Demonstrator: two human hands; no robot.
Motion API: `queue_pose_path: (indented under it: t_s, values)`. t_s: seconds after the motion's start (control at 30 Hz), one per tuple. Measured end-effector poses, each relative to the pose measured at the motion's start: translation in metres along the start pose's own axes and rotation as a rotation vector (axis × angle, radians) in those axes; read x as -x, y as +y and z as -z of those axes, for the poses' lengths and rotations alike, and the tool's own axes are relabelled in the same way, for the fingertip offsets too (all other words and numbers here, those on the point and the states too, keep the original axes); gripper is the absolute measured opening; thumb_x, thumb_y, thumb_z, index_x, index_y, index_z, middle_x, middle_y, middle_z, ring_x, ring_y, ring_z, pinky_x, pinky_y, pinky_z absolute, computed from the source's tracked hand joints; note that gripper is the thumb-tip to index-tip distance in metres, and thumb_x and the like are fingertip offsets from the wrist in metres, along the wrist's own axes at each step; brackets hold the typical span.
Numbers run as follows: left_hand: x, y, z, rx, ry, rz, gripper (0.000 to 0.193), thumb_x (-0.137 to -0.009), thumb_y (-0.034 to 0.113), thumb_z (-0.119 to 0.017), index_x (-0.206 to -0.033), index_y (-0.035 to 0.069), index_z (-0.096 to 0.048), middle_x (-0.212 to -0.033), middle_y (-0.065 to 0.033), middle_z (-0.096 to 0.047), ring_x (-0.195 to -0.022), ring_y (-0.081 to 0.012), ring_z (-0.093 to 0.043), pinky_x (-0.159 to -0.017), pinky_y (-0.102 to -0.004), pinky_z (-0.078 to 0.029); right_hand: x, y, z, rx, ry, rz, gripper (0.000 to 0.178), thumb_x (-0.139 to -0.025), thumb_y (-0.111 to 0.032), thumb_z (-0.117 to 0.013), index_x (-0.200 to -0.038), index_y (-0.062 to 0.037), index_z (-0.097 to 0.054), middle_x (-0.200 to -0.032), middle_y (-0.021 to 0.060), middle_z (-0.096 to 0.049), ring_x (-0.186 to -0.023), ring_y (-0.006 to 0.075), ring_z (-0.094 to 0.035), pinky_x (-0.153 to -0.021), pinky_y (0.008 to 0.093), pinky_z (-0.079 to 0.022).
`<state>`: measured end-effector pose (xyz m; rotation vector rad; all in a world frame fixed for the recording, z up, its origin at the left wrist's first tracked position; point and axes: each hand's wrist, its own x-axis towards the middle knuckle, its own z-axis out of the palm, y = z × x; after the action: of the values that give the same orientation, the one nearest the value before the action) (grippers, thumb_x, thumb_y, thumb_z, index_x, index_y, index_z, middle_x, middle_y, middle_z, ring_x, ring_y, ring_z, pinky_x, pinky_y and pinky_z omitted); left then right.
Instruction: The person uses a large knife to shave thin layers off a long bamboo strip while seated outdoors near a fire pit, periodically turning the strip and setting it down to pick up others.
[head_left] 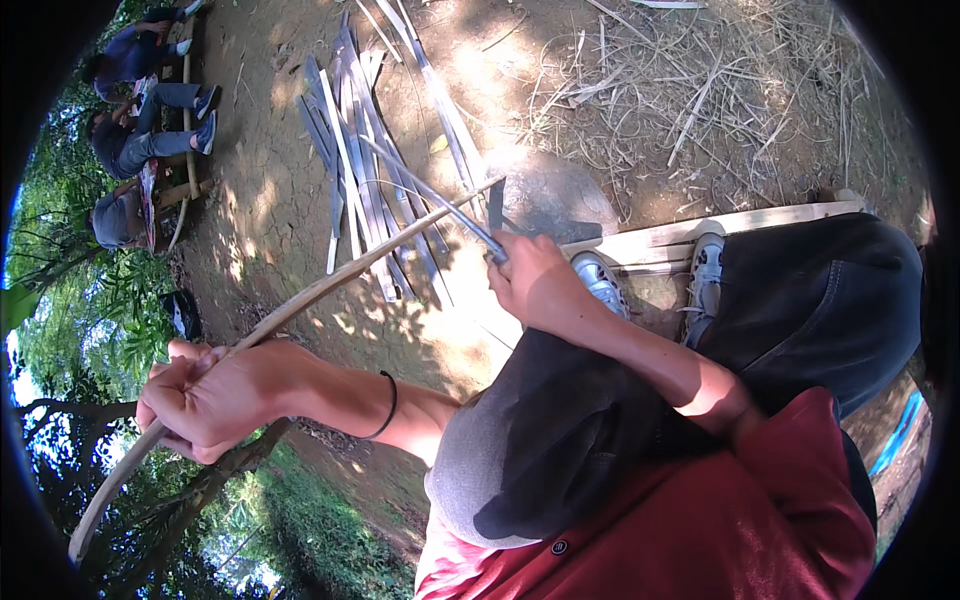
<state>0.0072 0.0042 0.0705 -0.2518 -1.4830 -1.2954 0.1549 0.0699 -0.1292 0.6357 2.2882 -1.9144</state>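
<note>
Red shirt; stick, left end free

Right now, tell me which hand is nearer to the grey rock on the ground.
Right. The right hand is just below the grey rock in view; the left hand, gripping a wooden strip, is far off to its lower left.

Upper right: pale shavings strewn over bare soil (sun-dappled). Stone just below them, part lit. Upper left: three people beside a wooden rail. Left: green foliage, black object near its edge. Far right: blue strip.
</note>
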Motion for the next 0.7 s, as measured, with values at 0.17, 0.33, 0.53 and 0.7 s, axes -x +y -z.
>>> queue_pose_path:
  t_s: [0.17, 0.33, 0.53, 0.7]
  values:
    - [0.005, 0.006, -0.004, -0.026, 0.014, 0.009, 0.024, -0.074, 0.0, -0.047, -0.056, 0.01, -0.035, -0.062, -0.0008, -0.032, -0.053, -0.0096, -0.026, -0.05, -0.026, -0.024, 0.009, -0.023, 0.005, 0.067, -0.029, -0.013, 0.024, -0.084, -0.01, -0.059, -0.101, 0.0073, -0.058, -0.075, 0.0275, -0.063, -0.076, 0.0463, -0.062, -0.072, 0.0505, -0.05]
    - [0.01, 0.01, -0.009, -0.05, -0.036, -0.065, 0.026, -0.073, 0.002, -0.048, -0.055, 0.011, -0.032, -0.061, 0.0005, -0.03, -0.054, -0.0094, -0.026, -0.053, -0.0244, -0.027, -0.025, 0.075, -0.016, 0.128, 0.009, -0.193, 0.023, -0.085, -0.012, -0.056, -0.098, 0.0071, -0.057, -0.076, 0.029, -0.063, -0.08, 0.0459, -0.062, -0.077, 0.0504, -0.051]
    - [0.009, 0.007, -0.01, -0.048, 0.046, -0.006, 0.029, -0.071, 0.002, -0.048, -0.053, 0.011, -0.027, -0.059, -0.0005, -0.029, -0.052, -0.0109, -0.021, -0.05, -0.0267, -0.021, 0.001, -0.006, -0.003, 0.034, -0.02, -0.022, 0.028, -0.084, -0.011, -0.059, -0.105, 0.007, -0.057, -0.074, 0.0281, -0.063, -0.082, 0.0454, -0.062, -0.076, 0.0506, -0.05]
    - [0.004, 0.009, -0.009, -0.077, 0.019, -0.067, 0.028, -0.072, 0.003, -0.049, -0.053, 0.011, -0.031, -0.056, 0.0002, -0.029, -0.05, -0.0105, -0.022, -0.049, -0.0261, -0.02, -0.028, 0.075, -0.03, 0.186, 0.055, -0.172, 0.028, -0.084, -0.016, -0.06, -0.1, 0.007, -0.059, -0.08, 0.03, -0.064, -0.083, 0.0466, -0.064, -0.078, 0.0511, -0.052]
